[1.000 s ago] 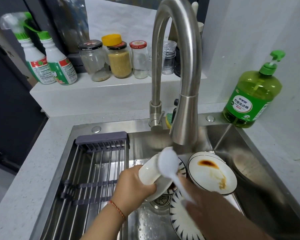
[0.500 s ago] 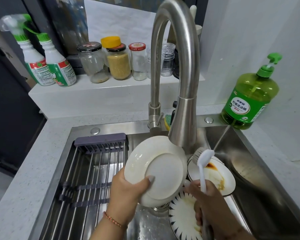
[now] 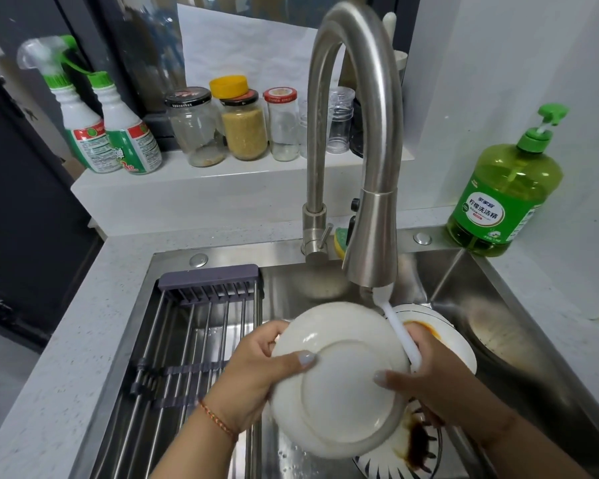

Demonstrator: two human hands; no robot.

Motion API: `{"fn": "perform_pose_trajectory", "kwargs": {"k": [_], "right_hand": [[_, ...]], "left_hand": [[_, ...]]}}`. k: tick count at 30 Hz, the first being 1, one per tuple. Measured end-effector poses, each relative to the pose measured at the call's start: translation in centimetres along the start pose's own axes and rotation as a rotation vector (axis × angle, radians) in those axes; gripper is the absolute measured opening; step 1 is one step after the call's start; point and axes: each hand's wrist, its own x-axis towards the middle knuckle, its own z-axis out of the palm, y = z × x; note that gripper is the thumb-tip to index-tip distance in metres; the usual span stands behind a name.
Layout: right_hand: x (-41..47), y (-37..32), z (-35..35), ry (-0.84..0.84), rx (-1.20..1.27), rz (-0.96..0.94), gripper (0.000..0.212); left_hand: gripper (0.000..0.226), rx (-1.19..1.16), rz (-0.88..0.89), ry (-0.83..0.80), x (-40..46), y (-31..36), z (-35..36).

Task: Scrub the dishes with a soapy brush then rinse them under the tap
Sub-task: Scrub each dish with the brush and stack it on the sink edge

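Note:
A white plate [image 3: 339,382] is held over the steel sink [image 3: 491,305] with its underside facing me. My left hand [image 3: 256,371] grips its left rim, thumb on the base. My right hand [image 3: 440,375] grips the white brush [image 3: 400,335] by its handle while its thumb presses on the plate's right side. The brush head points up, just under the tap spout [image 3: 370,250]. Behind my right hand lies a white plate with an orange stain [image 3: 457,344]. A striped plate with dark sauce [image 3: 415,447] lies below the held plate.
A grey drying rack [image 3: 194,344] spans the sink's left half. Green dish soap bottle [image 3: 502,191] stands on the right counter. Jars [image 3: 244,126] and two spray bottles [image 3: 118,133] line the back ledge. A yellow-green sponge [image 3: 341,242] sits behind the tap.
The plate was turned underside up and tilted toward me. My right hand moved up to the plate's right edge, and the brush head rose under the spout.

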Motion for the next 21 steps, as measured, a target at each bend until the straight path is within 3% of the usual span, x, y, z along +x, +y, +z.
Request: {"fn": "perform_pose_trajectory", "kwargs": {"k": [5, 9, 13, 18, 21], "right_hand": [[0.9, 0.2, -0.1, -0.118, -0.263, -0.045, 0.07], [1.3, 0.2, 0.1, -0.036, -0.273, -0.094, 0.051], [0.6, 0.4, -0.5, 0.11, -0.18, -0.053, 0.016], [-1.4, 0.1, 0.2, -0.025, -0.082, 0.104, 0.034], [-2.4, -1.0, 1.7, -0.123, -0.286, 0.01, 0.046]], "left_hand": [[0.043, 0.627, -0.014, -0.082, 0.3, 0.6, 1.0], [0.035, 0.702, 0.073, -0.015, 0.1, 0.1, 1.2], [0.037, 0.726, 0.167, 0.203, 0.6, -0.8, 0.9], [0.03, 0.799, 0.245, 0.361, 0.8, -0.8, 0.3], [0.032, 0.803, 0.264, 0.352, 0.7, -1.0, 1.1]]}}
